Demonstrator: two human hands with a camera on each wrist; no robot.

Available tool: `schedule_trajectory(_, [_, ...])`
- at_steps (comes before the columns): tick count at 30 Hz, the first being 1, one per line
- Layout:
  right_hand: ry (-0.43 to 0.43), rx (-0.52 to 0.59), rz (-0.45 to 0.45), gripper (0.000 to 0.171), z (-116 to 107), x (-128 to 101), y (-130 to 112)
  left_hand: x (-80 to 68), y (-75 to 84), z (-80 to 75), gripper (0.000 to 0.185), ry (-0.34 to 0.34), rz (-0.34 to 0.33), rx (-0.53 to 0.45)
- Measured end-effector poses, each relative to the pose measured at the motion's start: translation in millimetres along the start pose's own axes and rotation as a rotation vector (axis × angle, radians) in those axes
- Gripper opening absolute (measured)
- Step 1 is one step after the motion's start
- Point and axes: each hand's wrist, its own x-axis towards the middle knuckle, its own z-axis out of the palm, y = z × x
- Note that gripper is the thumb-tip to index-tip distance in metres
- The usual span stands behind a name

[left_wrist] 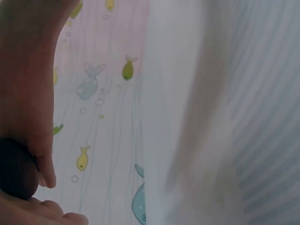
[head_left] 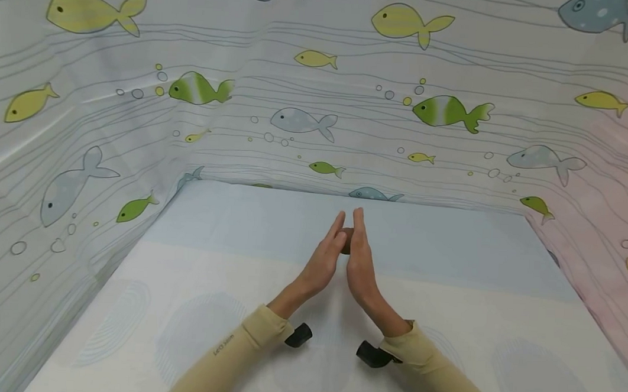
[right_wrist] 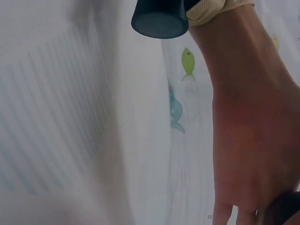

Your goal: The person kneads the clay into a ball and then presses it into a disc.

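A small dark brown, rounded object is held between my two hands in the head view, above the far part of the table. My left hand touches it from the left, fingers extended and pointing forward. From the right, my right hand presses against it with straight fingers. The palms face each other, wrists apart. In the left wrist view the dark rounded object shows at the left edge between the hands. Part of the dark object appears in the right wrist view's lower right corner. Its exact kind cannot be told.
The table's pale cover has a light blue band at the back and faint circle patterns. A fish-print curtain surrounds it on the back and sides. Black cylindrical cameras sit at both wrists, by the beige sleeves.
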Motion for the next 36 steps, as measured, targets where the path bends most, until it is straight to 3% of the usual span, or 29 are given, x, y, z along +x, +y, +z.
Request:
schedule_trajectory(10, [0.116, 0.041, -0.005, 0.054, -9.0, 15.4, 9.1, -6.4, 4.0, 11.5, 0.064, -0.018, 0.003, -0.056])
schedule_trajectory(20, [0.149, 0.005, 0.034, 0.055, -23.0, 22.4, 23.2, -11.8, 13.7, 16.7, 0.065, -0.043, 0.06, -0.034])
schedule_trajectory(29, [0.062, -0.033, 0.043, 0.057, -18.3, 10.4, 28.4, -8.6, 21.1, 10.3, 0.069, 0.019, 0.094, 0.005])
schedule_trajectory(36, [-0.091, -0.051, 0.029, 0.054, -7.0, -0.9, 26.5, 1.7, 26.0, 1.2, 0.066, 0.072, 0.109, 0.008])
